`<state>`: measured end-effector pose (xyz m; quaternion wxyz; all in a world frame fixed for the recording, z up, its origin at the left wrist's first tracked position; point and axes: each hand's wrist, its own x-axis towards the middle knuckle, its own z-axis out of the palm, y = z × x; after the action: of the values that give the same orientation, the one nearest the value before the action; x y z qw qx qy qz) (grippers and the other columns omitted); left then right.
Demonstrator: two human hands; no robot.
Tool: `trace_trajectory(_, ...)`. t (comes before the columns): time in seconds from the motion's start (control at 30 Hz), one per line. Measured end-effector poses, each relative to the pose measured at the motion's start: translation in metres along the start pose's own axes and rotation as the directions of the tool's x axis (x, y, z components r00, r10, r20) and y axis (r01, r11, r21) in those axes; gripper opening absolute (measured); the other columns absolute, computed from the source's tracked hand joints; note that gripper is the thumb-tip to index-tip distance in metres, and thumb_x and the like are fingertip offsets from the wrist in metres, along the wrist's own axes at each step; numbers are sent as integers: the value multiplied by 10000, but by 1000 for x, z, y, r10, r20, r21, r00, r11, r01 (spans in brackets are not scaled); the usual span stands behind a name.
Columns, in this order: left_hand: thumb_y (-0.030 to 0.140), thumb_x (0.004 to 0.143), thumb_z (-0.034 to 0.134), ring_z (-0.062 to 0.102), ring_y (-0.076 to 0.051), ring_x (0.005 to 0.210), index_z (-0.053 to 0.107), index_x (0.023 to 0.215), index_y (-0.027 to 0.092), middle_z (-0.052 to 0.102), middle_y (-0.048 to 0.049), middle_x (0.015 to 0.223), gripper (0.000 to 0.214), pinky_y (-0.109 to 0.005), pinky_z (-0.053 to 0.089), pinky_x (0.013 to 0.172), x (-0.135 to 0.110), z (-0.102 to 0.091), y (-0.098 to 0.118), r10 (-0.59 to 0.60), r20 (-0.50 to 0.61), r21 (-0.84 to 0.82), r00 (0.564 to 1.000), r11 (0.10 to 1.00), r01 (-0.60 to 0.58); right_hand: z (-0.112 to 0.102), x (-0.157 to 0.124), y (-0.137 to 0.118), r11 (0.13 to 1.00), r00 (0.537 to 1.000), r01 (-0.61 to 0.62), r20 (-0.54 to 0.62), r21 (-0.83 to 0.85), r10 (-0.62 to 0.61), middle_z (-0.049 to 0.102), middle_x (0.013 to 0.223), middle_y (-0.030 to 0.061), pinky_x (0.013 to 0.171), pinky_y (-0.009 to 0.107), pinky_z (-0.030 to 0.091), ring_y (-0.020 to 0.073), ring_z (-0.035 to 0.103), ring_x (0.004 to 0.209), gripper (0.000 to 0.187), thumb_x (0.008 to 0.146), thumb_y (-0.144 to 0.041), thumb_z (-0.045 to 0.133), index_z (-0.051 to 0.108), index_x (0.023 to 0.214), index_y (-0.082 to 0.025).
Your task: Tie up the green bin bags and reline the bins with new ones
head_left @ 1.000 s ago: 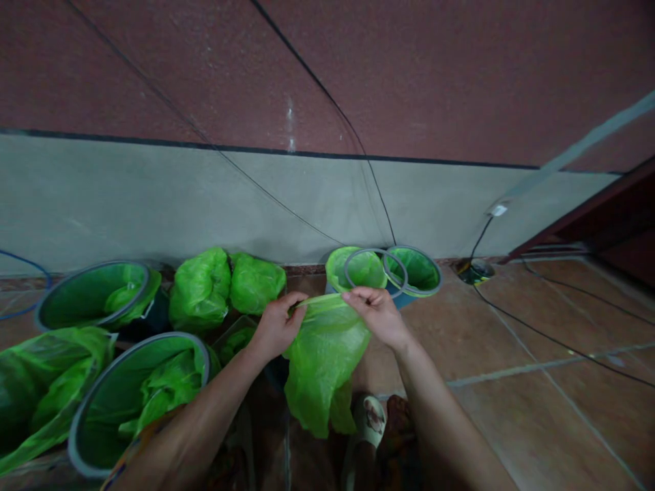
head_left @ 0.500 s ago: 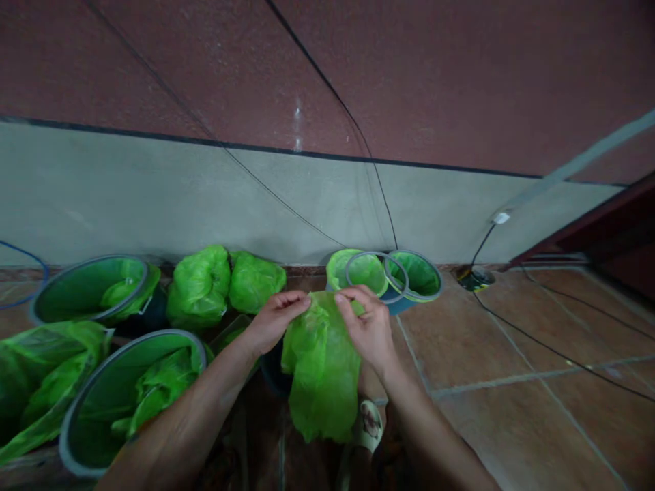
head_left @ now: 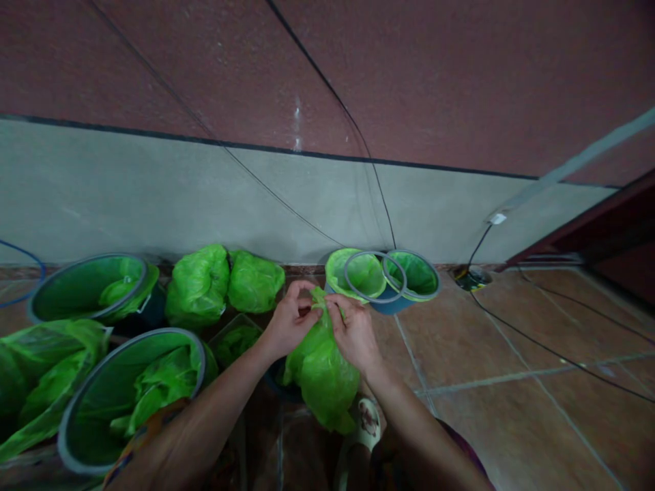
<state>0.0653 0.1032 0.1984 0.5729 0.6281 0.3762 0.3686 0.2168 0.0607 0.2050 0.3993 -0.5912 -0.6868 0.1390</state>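
Note:
I hold a bright green plastic bag in front of me, hanging down over the floor. My left hand and my right hand pinch its top edge close together, fingers curled on the plastic. Below the bag a dark bin shows only in part. Behind my hands stand two small blue bins lined with green bags, rims touching.
Grey-rimmed buckets lined in green stand at the left, with two tied green bags against the wall. Black cables cross the tiled floor at the right. My sandalled foot is below the bag.
My hands have come together from about a bag's width apart, gathering the bag's top edge into a bunch. The bag hangs narrower now.

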Motion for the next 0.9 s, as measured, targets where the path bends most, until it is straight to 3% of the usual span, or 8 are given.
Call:
trace_trajectory(0.07, 281, 800, 636, 506, -89, 497, 427, 1348, 186, 521, 94, 586, 594, -199, 392, 535, -1, 1, 0, 20, 51, 30, 998, 999, -22, -1, -1, -1, 999, 999, -4, 46, 36, 2, 733, 956, 64, 837, 320, 484, 195, 668, 881, 256, 963, -249, 425, 675, 1002, -206)
trace_trajectory(0.17, 254, 825, 589, 608, -126, 651, 588, 1194, 171, 605, 36, 675, 378, -230, 463, 653, 0, 4, -1, 55, 90, 37, 994, 998, -58, -3, -2, -3, 995, 997, -5, 81, 102, -3, 729, 1048, 57, 886, 315, 482, 191, 668, 964, 239, 958, -274, 459, 661, 1073, -217)
trace_trajectory(0.27, 221, 825, 554, 655, -165, 802, 653, 1026, 158, 687, -23, 830, 233, -274, 493, 769, 2, 7, -3, 69, 58, 37, 996, 997, -72, -5, -3, -4, 987, 998, 28, 59, 158, -38, 718, 1126, 42, 947, 316, 467, 183, 661, 1028, 249, 931, -270, 536, 659, 1144, -237)
trace_trajectory(0.4, 232, 812, 568, 665, -171, 874, 662, 982, 157, 712, -38, 925, 208, -285, 491, 845, 5, 7, -6, 92, 47, 21, 995, 995, -93, -2, -3, 0, 980, 997, 78, -11, 185, -78, 740, 1000, 25, 875, 304, 499, 166, 677, 923, 192, 917, -252, 576, 729, 1032, -260)
trace_trajectory(0.53, 304, 830, 567, 629, -139, 753, 671, 917, 150, 692, -7, 815, 206, -236, 485, 716, 5, 4, -8, 68, 61, 58, 996, 996, -71, 2, -2, 5, 979, 991, 86, -118, 186, -65, 702, 1026, 45, 877, 326, 498, 176, 645, 962, 165, 900, -271, 602, 754, 963, -263)
trace_trajectory(0.67, 354, 833, 566, 552, -112, 604, 649, 782, 134, 619, 23, 662, 241, -208, 427, 568, 3, 1, -13, -6, 138, 148, 990, 989, -15, -2, 3, 4, 944, 976, 26, -214, 329, 47, 696, 933, 45, 833, 320, 505, 177, 647, 913, 159, 889, -305, 603, 741, 886, -226)
trace_trajectory(0.77, 345, 829, 559, 564, -119, 600, 660, 822, 127, 643, 13, 688, 239, -214, 426, 560, 2, -2, -18, -61, 175, 188, 983, 982, 27, -13, 10, 6, 903, 930, -41, -314, 428, 191, 707, 852, 34, 788, 315, 500, 172, 641, 830, 184, 867, -340, 614, 719, 846, -191)
trace_trajectory(0.9, 284, 815, 536, 567, -126, 606, 678, 842, 138, 650, 17, 682, 206, -214, 421, 563, 1, -7, -23, -111, 237, 355, 965, 935, 20, -39, 21, 22, 823, 781, -48, -492, 566, 384, 688, 828, 16, 739, 285, 473, 140, 606, 761, 220, 819, -380, 656, 699, 827, -165)
